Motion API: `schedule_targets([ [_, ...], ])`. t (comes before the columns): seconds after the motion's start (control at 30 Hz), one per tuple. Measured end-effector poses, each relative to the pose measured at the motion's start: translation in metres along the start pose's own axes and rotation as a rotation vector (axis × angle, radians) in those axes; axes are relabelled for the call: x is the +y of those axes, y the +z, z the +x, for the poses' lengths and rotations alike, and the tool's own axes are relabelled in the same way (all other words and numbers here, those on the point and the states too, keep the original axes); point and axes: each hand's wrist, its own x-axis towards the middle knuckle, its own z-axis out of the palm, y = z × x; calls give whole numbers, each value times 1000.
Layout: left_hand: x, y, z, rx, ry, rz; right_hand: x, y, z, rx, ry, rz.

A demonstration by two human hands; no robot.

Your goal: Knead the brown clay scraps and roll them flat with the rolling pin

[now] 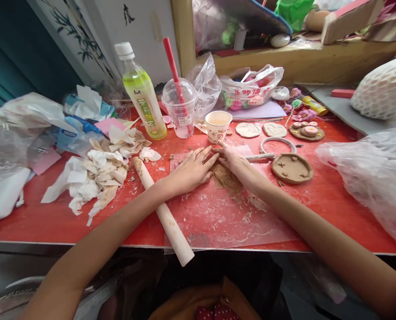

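Left hand [191, 172]: fingers slightly spread, at brown clay [227, 179].
Right hand [236, 164]: fingers parted, over it (contact hidden from me).
Roller [175, 232]: beneath left forearm [127, 218].

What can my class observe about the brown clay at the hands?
The clay is a low, uneven brown lump with a rough surface and ragged near edge. It lies on a clear sheet over the red table, on the near side of the cup. The left hand and right hand, palms down, hide its far part, seemingly touching it.
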Motion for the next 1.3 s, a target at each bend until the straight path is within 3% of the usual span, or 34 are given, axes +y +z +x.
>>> schedule_targets([
  [0.17, -6, -3, -1, -26, 46, -113, -8, -1, -4, 10, 54, 36],
  [0.3, -13, -16, -4, -134, 61, -318, -12, 0, -4, -55, 52, 244],
  [0.43, -18, -24, -7, -231, 37, -349, -14, 0, -4, -77, 62, 299],
  [0.77, -15, -6, -6, -63, 87, -123, -11, 5, 1, -15, 99, 359],
  [1.0, -6, -3, -4, -26, 7, -119, -7, 6, 3, -24, 75, 338],
  [1.17, -15, -25, -3, -77, 20, -324, -6, 0, 2, -55, 83, 379],
  [1.3, -27, -50, -12, 18, 20, -368, -10, -1, 1, -53, 131, 371],
])
